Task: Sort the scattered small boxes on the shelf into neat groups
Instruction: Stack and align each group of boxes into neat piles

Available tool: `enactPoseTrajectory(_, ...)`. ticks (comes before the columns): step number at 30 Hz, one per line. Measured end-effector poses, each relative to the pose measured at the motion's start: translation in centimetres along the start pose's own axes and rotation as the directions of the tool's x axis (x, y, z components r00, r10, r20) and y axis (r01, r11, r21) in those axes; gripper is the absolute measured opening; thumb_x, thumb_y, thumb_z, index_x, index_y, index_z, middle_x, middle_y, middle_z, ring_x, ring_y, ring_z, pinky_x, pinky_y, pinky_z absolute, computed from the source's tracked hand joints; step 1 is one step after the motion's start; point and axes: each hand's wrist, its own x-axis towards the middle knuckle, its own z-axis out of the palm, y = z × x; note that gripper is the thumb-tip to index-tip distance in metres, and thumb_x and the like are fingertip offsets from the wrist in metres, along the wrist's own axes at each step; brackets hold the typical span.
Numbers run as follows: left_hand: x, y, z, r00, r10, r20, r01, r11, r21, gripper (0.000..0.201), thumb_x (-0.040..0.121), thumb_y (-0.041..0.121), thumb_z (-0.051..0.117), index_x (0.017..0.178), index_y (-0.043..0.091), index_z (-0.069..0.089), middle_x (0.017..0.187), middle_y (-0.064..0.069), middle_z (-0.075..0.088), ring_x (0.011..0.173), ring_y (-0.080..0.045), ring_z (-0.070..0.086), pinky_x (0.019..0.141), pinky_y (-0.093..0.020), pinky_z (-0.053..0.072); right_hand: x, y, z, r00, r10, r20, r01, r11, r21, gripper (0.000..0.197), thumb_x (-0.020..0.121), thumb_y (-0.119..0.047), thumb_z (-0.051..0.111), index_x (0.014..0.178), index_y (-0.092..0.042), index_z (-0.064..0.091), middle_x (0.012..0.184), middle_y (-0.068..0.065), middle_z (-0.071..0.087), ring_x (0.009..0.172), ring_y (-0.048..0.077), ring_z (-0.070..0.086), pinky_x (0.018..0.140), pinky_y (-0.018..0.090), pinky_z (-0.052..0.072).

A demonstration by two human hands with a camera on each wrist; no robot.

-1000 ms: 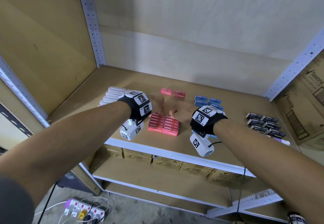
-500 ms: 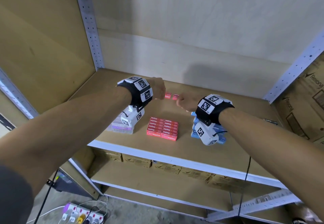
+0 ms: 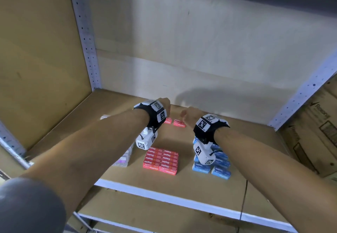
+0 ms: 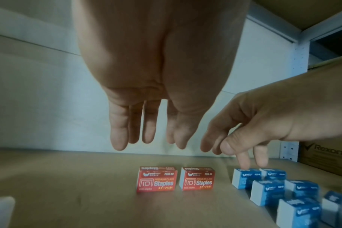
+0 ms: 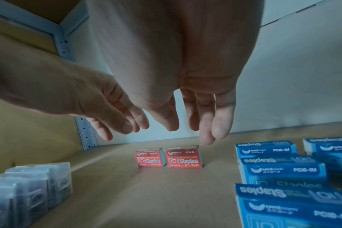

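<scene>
Fingers (image 4: 118, 132) of the left hand (image 3: 165, 105) are hanging straight and loose, holding nothing; the right hand (image 3: 188, 115) is doing likewise, its fingers (image 5: 219, 123) relaxed and pointing down at the shelf (image 3: 200, 183); neither hand is touching a box, as far as I can make out. Both are hovering over the two stray red staple boxes (image 4: 175, 179), which are standing side by side near the back wall, just apart from each other, their printed faces turned toward the front edge and their long sides running left to right; the boxes are lying below and slightly ahead of the fingertips. The right-hand box is sitting almost directly beneath the right fingers, the left-hand one beneath the left, so each hand looks to be nearer its own box. Well forward of them, near the front edge, the red group (image 3: 161, 160) is lying in neat rows, so the pair would need bringing toward the person, I reckon. Blue boxes (image 5: 279, 168) are clustered to the right, and clear-wrapped boxes (image 5: 29, 189) to the left. Both forearms are reaching in level and roughly parallel, wrists bent downward, palms facing the shelf.
</scene>
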Motion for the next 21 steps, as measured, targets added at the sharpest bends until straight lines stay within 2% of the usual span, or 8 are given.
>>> enactPoseTrajectory(3, 3.0, -1.2, 1.6, 0.999, 0.030, 0.040, -0.032, 0.998, 0.046, 0.026, 0.064, 0.019, 0.073, 0.090, 0.025, 0.070, 0.087, 0.005, 0.070, 0.071, -0.016, 0.068, 0.069, -0.033, 0.060, 0.8, 0.2, 0.7, 1.000, 0.003, -0.014, -0.003, 1.000, 0.029, 0.037, 0.090, -0.010, 0.038, 0.106, -0.013, 0.071, 0.112, 0.005, 0.069, 0.101, 0.024, 0.065, 0.092, 0.037, 0.053)
enactPoseTrajectory(6, 2.3, -0.8, 1.1, 0.994, 0.098, 0.054, -0.101, 0.993, 0.061, 0.025, 0.073, 0.017, 0.069, 0.097, 0.021, 0.073, 0.094, 0.005, 0.071, 0.085, -0.017, 0.070, 0.079, -0.036, 0.060, 1.6, 0.3, 1.1, 1.000, -0.010, 0.000, 0.010, 0.999, 0.047, 0.036, 0.092, -0.009, 0.038, 0.105, -0.014, 0.071, 0.112, 0.005, 0.069, 0.100, 0.023, 0.065, 0.091, 0.037, 0.053)
enactPoseTrajectory(9, 2.2, -0.5, 1.6, 0.989, 0.143, 0.039, -0.147, 0.982, 0.117, 0.024, 0.077, 0.015, 0.066, 0.099, 0.019, 0.074, 0.101, 0.002, 0.072, 0.089, -0.018, 0.070, 0.081, -0.036, 0.059, 2.0, 0.0, 1.2, 0.999, -0.010, 0.039, 0.008, 0.999, 0.050, 0.032, 0.094, -0.007, 0.041, 0.106, -0.008, 0.071, 0.111, 0.007, 0.069, 0.101, 0.024, 0.065, 0.090, 0.034, 0.053)
enactPoseTrajectory(12, 3.1, -0.6, 2.1, 0.984, 0.170, 0.044, -0.175, 0.970, 0.171, 0.019, 0.080, 0.019, 0.066, 0.097, 0.020, 0.074, 0.098, 0.003, 0.072, 0.084, -0.016, 0.069, 0.079, -0.033, 0.059, 2.6, 0.1, 1.5, 0.998, 0.003, 0.056, -0.005, 1.000, 0.024, 0.028, 0.093, -0.005, 0.044, 0.096, -0.007, 0.072, 0.096, 0.007, 0.070, 0.089, 0.026, 0.067, 0.073, 0.032, 0.053)
enactPoseTrajectory(14, 3.0, -0.4, 2.0, 0.987, 0.154, 0.038, -0.158, 0.969, 0.188, 0.009, 0.084, 0.021, 0.065, 0.092, 0.019, 0.069, 0.086, 0.006, 0.066, 0.083, -0.013, 0.063, 0.079, -0.027, 0.054, 3.1, 0.2, 2.1, 0.999, 0.027, 0.038, -0.028, 0.999, 0.040, 0.025, 0.091, -0.007, 0.048, 0.077, -0.012, 0.068, 0.078, 0.003, 0.067, 0.075, 0.026, 0.064, 0.058, 0.031, 0.048)
enactPoseTrajectory(17, 3.4, -0.1, 2.2, 0.985, 0.168, 0.047, -0.174, 0.969, 0.176, 0.009, 0.091, 0.021, 0.062, 0.089, 0.027, 0.056, 0.071, 0.014, 0.044, 0.087, -0.011, 0.051, 0.080, -0.022, 0.043, 3.7, 0.3, 3.0, 0.998, 0.057, -0.002, -0.057, 0.996, 0.074, 0.025, 0.092, -0.009, 0.050, 0.074, -0.015, 0.066, 0.077, 0.000, 0.062, 0.070, 0.021, 0.057, 0.060, 0.027, 0.040)
enactPoseTrajectory(19, 3.6, -0.2, 2.4, 0.987, 0.147, 0.067, -0.155, 0.976, 0.151, 0.016, 0.090, 0.021, 0.062, 0.077, 0.027, 0.057, 0.072, 0.012, 0.048, 0.086, -0.012, 0.054, 0.081, -0.023, 0.045, 4.0, 0.4, 3.2, 0.999, 0.053, -0.002, -0.053, 0.995, 0.079, 0.031, 0.091, -0.007, 0.050, 0.064, -0.019, 0.059, 0.073, -0.001, 0.060, 0.071, 0.022, 0.055, 0.058, 0.026, 0.038)
enactPoseTrajectory(21, 4.6, -0.4, 2.7, 0.982, 0.145, 0.119, -0.164, 0.972, 0.167, 0.006, 0.085, 0.021, 0.066, 0.081, 0.020, 0.069, 0.081, 0.006, 0.064, 0.085, -0.016, 0.065, 0.082, -0.028, 0.053, 4.1, 0.6, 3.2, 0.999, 0.033, 0.024, -0.034, 0.997, 0.069, 0.031, 0.088, -0.005, 0.049, 0.066, -0.020, 0.065, 0.076, 0.001, 0.064, 0.073, 0.024, 0.058, 0.058, 0.026, 0.041)
